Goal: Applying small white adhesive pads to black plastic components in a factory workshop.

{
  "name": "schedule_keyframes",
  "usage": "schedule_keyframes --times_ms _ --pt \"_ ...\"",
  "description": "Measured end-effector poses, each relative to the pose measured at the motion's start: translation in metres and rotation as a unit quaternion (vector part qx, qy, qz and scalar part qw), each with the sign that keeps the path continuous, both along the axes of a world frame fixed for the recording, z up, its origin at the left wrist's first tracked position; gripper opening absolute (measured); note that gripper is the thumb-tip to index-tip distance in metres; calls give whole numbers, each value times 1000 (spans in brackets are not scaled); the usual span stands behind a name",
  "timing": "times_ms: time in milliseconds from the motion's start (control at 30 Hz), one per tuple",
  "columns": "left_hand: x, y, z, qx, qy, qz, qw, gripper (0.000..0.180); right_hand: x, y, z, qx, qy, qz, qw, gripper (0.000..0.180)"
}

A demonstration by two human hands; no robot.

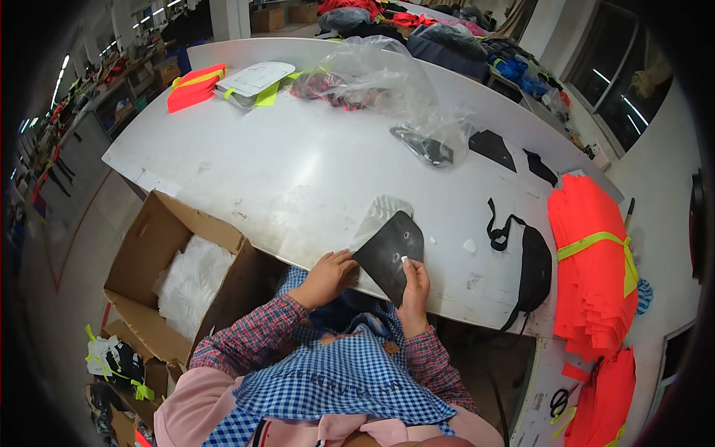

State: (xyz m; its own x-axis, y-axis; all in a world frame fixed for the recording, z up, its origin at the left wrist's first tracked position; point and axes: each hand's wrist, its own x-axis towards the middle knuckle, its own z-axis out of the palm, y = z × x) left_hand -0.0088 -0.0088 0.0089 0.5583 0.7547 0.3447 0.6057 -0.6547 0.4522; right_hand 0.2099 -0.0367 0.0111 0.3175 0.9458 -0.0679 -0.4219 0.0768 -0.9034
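A black curved fabric piece (389,249) lies at the near edge of the white table (283,171), with a grey woven piece (381,211) under its far end. My left hand (330,273) presses its left edge with the fingertips. My right hand (414,286) rests on its lower right part, pinching a small white piece (405,259) against the fabric.
A black strapped piece (530,270) lies right of my hands, beside stacked orange fabric (592,257) tied with a yellow band. A clear plastic bag (380,78), more black pieces (493,147) and an orange bundle (195,86) lie farther back. An open cardboard box (160,276) stands at the left.
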Motion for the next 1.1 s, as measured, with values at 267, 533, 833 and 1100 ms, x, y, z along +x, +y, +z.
schedule_keyframes --times_ms 267,533,833,1100 --pt "0 -4 16 -182 -127 31 975 67 19 23 -19 53 -185 39 981 12" --pt "-6 -7 -2 -82 -138 -27 987 73 25 32 -16 30 -339 75 937 13" --pt "2 0 2 -116 -103 12 988 46 24 48 -6 -13 -456 102 884 16" --pt "1 -2 5 -127 -99 20 987 43 27 43 -8 -19 -473 -30 880 16"
